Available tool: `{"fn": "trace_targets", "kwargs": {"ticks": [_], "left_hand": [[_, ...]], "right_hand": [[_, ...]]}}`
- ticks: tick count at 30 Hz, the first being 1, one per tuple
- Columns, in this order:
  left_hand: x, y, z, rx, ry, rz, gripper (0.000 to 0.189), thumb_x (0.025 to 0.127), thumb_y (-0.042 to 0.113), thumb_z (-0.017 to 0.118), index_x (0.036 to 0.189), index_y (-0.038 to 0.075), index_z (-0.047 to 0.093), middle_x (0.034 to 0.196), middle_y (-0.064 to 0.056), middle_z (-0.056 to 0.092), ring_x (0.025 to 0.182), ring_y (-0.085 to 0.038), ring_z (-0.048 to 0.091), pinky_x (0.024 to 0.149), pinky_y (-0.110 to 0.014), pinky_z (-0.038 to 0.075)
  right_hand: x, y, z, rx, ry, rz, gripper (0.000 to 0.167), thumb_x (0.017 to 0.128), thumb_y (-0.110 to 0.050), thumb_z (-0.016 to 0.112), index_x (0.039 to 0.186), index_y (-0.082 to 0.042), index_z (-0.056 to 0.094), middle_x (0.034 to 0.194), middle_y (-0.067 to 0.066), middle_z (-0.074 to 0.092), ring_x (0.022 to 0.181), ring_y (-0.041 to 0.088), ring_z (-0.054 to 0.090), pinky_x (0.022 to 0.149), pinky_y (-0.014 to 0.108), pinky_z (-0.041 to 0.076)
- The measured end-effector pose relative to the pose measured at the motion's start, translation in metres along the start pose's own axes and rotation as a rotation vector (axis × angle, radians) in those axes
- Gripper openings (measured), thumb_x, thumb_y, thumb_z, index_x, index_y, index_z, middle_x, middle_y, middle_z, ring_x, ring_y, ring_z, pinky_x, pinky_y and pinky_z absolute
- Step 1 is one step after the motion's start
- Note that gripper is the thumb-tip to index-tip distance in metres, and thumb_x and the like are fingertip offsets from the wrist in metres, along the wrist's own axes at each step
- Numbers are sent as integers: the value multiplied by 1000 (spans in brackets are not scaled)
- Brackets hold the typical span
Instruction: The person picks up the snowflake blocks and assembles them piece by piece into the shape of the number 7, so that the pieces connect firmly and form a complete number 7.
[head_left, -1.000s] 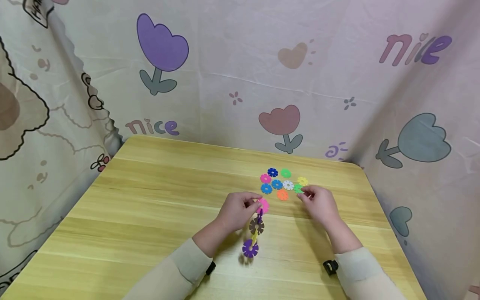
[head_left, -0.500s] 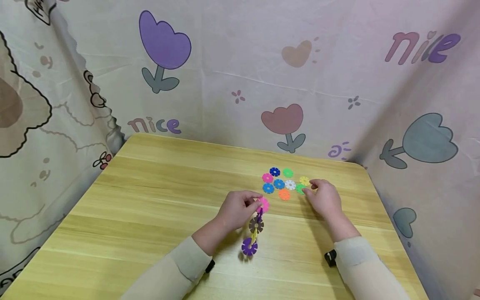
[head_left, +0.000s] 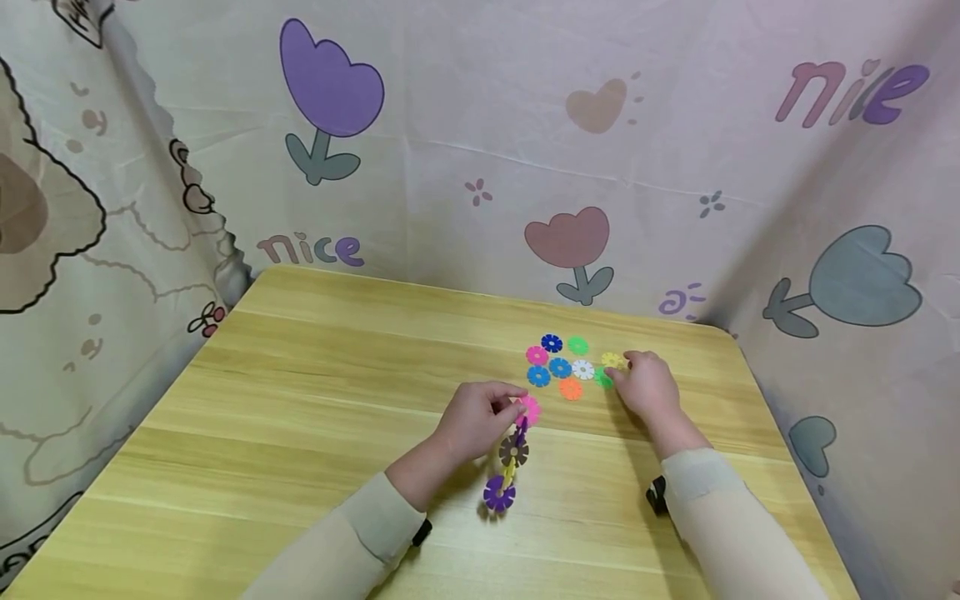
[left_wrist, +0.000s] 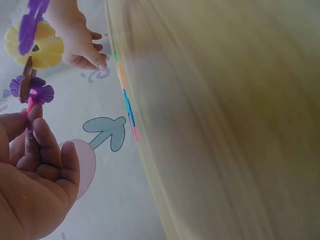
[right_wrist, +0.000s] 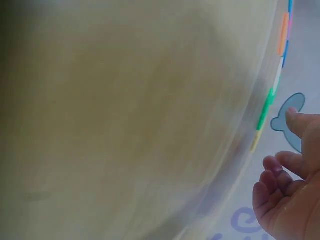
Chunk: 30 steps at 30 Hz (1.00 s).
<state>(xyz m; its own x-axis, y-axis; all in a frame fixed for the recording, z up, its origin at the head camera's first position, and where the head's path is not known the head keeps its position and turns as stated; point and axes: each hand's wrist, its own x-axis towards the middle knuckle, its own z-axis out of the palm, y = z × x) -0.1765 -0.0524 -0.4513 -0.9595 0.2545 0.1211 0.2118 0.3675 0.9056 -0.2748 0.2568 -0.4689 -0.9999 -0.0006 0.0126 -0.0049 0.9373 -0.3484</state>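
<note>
My left hand [head_left: 474, 421] pinches a pink notched plastic disc [head_left: 532, 410] between thumb and fingers. Linked to it is a chain of snowflake discs: a purple one, a brown disc [head_left: 513, 452], a yellow disc [head_left: 509, 474] and a purple end disc [head_left: 498, 494]. The left wrist view shows this chain rising from the fingertips, its yellow disc [left_wrist: 47, 46] face-on. My right hand [head_left: 649, 388] hovers by a loose yellow disc [head_left: 611, 360] and a green disc [head_left: 602, 377], thumb and fingers apart. Nothing sits between its fingers in the right wrist view.
More loose discs lie flat on the wooden table [head_left: 337, 375]: white [head_left: 583, 370], orange [head_left: 571, 389], dark blue [head_left: 552, 343], light green [head_left: 577, 345], pink [head_left: 537, 356] and two blue ones. A printed curtain [head_left: 450, 125] hangs behind the table's far edge.
My right hand has shifted right and slightly away, from the green disc toward the yellow disc. The left hand holds the chain in nearly the same place.
</note>
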Motion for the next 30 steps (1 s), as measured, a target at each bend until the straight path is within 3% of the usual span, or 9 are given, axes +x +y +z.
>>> {"fn": "trace_targets", "kwargs": {"ticks": [9, 15, 23, 30], "left_hand": [[0, -3, 1, 6, 13, 11, 21, 101, 12, 73, 120, 6, 79, 66, 7, 60, 58, -6, 47, 50, -20, 38], [2, -3, 0, 30, 12, 1, 21, 102, 15, 72, 120, 8, 80, 67, 6, 59, 57, -7, 47, 50, -20, 39], [3, -2, -1, 46, 29, -10, 21, 102, 15, 72, 121, 10, 80, 68, 6, 60, 58, -8, 49, 49, -21, 39], [4, -2, -1, 43, 34, -16, 21, 102, 15, 72, 121, 10, 80, 69, 6, 61, 58, -8, 49, 48, -20, 38]], "right_hand": [[18, 9, 9, -18, -63, 40, 59, 108, -35, 57, 143, 13, 54, 141, 39, 54, 132, 58, 49, 111, 67, 40], [26, 11, 10, -7, -79, 46, 56, 108, -34, 58, 140, 12, 59, 142, 36, 57, 134, 56, 49, 112, 66, 40], [31, 10, 9, 57, -88, 87, 50, 107, -28, 62, 136, 12, 61, 138, 34, 60, 131, 55, 53, 111, 64, 41], [30, 8, 7, 196, -84, 164, 46, 106, -22, 63, 134, 14, 57, 135, 34, 59, 124, 50, 56, 111, 61, 42]]}}
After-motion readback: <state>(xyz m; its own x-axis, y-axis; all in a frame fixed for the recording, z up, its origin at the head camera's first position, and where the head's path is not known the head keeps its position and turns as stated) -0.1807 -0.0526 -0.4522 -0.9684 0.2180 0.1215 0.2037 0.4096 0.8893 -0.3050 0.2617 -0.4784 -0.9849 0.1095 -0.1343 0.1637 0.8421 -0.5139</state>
